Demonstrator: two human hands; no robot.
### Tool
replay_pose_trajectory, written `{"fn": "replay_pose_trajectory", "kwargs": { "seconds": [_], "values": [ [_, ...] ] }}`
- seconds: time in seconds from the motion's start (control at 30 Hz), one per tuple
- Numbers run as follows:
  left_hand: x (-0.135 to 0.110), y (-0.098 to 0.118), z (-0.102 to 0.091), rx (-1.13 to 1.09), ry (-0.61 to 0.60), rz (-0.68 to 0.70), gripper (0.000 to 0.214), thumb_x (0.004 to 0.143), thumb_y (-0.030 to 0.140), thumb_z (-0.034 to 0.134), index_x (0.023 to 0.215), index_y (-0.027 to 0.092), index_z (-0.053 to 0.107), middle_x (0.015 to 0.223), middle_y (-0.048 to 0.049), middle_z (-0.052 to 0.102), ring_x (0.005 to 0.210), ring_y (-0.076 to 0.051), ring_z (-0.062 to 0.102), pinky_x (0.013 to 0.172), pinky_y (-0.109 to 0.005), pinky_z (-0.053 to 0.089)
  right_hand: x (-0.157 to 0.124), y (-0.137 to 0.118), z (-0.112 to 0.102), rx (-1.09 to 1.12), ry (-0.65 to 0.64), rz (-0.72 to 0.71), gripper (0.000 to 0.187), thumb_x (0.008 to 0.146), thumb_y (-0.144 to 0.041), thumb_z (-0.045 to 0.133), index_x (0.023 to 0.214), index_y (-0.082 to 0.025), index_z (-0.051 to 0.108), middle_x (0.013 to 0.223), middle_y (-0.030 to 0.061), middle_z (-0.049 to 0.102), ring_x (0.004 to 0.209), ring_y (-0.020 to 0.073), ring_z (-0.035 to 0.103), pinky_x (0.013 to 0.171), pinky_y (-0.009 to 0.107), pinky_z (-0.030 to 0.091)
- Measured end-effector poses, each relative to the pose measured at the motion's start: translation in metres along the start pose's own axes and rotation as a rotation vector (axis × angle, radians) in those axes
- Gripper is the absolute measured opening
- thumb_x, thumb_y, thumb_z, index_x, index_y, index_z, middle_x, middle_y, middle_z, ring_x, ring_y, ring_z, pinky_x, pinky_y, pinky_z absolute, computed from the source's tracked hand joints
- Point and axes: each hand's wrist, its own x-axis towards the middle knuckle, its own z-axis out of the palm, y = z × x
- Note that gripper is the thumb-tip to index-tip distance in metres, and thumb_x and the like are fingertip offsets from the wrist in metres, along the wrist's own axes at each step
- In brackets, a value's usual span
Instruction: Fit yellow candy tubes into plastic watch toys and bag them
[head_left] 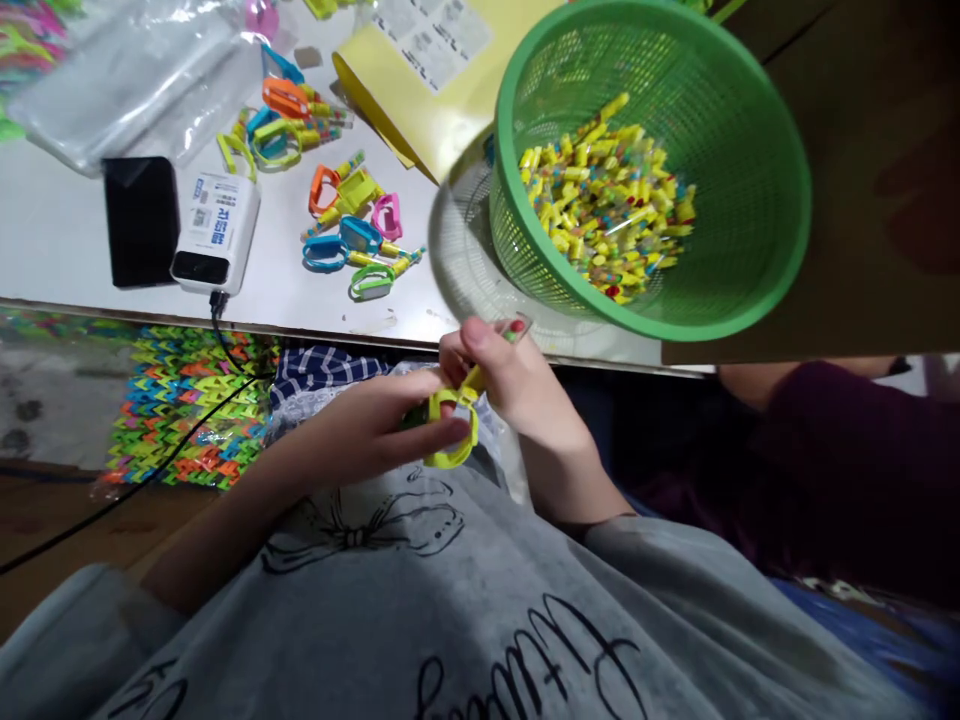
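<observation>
My left hand (401,420) is closed on a yellow toy watch (463,452), its strap looped around my fingers in front of my shirt. My right hand (504,372) pinches a small clear tube (517,327) with a yellow end and coloured balls inside, a red one showing at the tip. The tube's yellow end meets the watch; whether it is fixed there I cannot tell. Just beyond my hands, a green basket (652,318) holds many such yellow-ended tubes (600,215). Toy watches in several colours, with tubes attached, lie on the white table, including a blue one (325,254).
A black phone (141,222) and a white cabled device (217,230) lie at the left. Behind are clear plastic bags (142,80) and a yellow sheet (420,95). Bagged colourful plastic parts (187,410) sit below the table edge. A person's dark sleeve (810,470) is at the right.
</observation>
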Motion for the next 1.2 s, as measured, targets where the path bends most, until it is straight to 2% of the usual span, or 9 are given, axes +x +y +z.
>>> {"fn": "replay_pose_trajectory", "kwargs": {
  "seconds": [0.23,0.47,0.6,0.67,0.73,0.83,0.93,1.07,1.2],
  "values": [
    [0.002,0.001,0.006,-0.07,-0.007,-0.017,0.033,0.093,0.045,0.039,0.094,0.016,0.055,0.091,-0.0047,0.06,0.082,-0.014,0.054,0.074,-0.025,0.043,-0.006,0.001,-0.001,-0.038,0.088,0.093,0.05,0.092,-0.051,0.042,0.056,-0.017,0.048,0.045,-0.0029,0.044,0.043,0.0068,0.039,0.04,0.019,0.03],
    [0.003,0.003,0.005,-0.036,-0.014,-0.052,0.038,0.092,0.049,0.038,0.103,0.016,0.055,0.094,-0.0063,0.061,0.086,-0.016,0.055,0.078,-0.027,0.044,-0.001,0.008,-0.003,-0.049,0.063,0.099,0.049,0.091,-0.043,0.043,0.05,-0.018,0.041,0.042,-0.0039,0.04,0.04,0.0055,0.035,0.038,0.019,0.028],
    [0.004,0.0,0.005,0.011,0.002,-0.016,0.041,0.092,0.051,0.036,0.102,0.016,0.055,0.092,-0.0063,0.062,0.084,-0.016,0.055,0.074,-0.026,0.044,0.0,0.009,-0.002,-0.029,0.038,0.076,0.05,0.091,-0.048,0.042,0.051,-0.018,0.041,0.043,-0.0043,0.039,0.041,0.0058,0.035,0.04,0.02,0.027],
    [0.004,-0.004,0.007,0.136,0.06,0.015,0.045,0.092,0.055,0.035,0.097,0.016,0.056,0.086,-0.0057,0.061,0.078,-0.016,0.055,0.069,-0.027,0.043,0.001,0.01,-0.003,-0.022,0.034,0.058,0.053,0.089,-0.056,0.043,0.051,-0.018,0.04,0.043,-0.0043,0.039,0.043,0.0062,0.035,0.041,0.021,0.028],
    [0.004,-0.008,0.008,0.356,0.192,0.059,0.048,0.09,0.059,0.036,0.093,0.016,0.057,0.079,-0.0051,0.06,0.073,-0.016,0.053,0.064,-0.027,0.041,0.002,0.012,-0.005,-0.022,0.065,0.015,0.056,0.086,-0.063,0.042,0.052,-0.019,0.041,0.044,-0.0037,0.04,0.044,0.0071,0.037,0.043,0.022,0.029],
    [0.003,-0.009,0.009,0.666,0.372,0.133,0.05,0.089,0.061,0.037,0.09,0.016,0.059,0.074,-0.0052,0.06,0.071,-0.017,0.052,0.061,-0.028,0.038,0.003,0.017,-0.007,-0.039,0.194,-0.067,0.06,0.083,-0.072,0.037,0.055,-0.019,0.044,0.046,-0.0028,0.04,0.046,0.0088,0.038,0.046,0.024,0.03],
    [0.002,-0.006,0.008,0.808,0.428,0.163,0.046,0.089,0.057,0.041,0.088,0.017,0.061,0.076,-0.0059,0.063,0.072,-0.017,0.054,0.061,-0.027,0.038,0.003,0.025,-0.007,-0.073,0.3,-0.112,0.063,0.081,-0.075,0.036,0.054,-0.019,0.045,0.048,-0.0017,0.04,0.047,0.0098,0.038,0.048,0.025,0.032],
    [0.003,-0.011,0.007,0.769,0.485,0.137,0.04,0.086,0.053,0.051,0.097,0.017,0.063,0.087,-0.0081,0.067,0.08,-0.019,0.059,0.068,-0.029,0.044,0.003,0.033,-0.005,-0.083,0.397,-0.132,0.058,0.081,-0.071,0.042,0.056,-0.019,0.044,0.052,-0.0024,0.039,0.048,0.0094,0.035,0.048,0.025,0.031],
    [0.01,-0.031,0.002,0.454,0.56,0.052,0.045,0.081,0.048,0.058,0.113,0.016,0.056,0.104,-0.0111,0.066,0.095,-0.023,0.06,0.082,-0.034,0.047,0.01,0.04,-0.007,-0.098,0.475,-0.124,0.041,0.087,-0.056,0.048,0.068,-0.019,0.05,0.054,-0.0042,0.039,0.047,0.0086,0.031,0.046,0.024,0.026]
  ]
}}
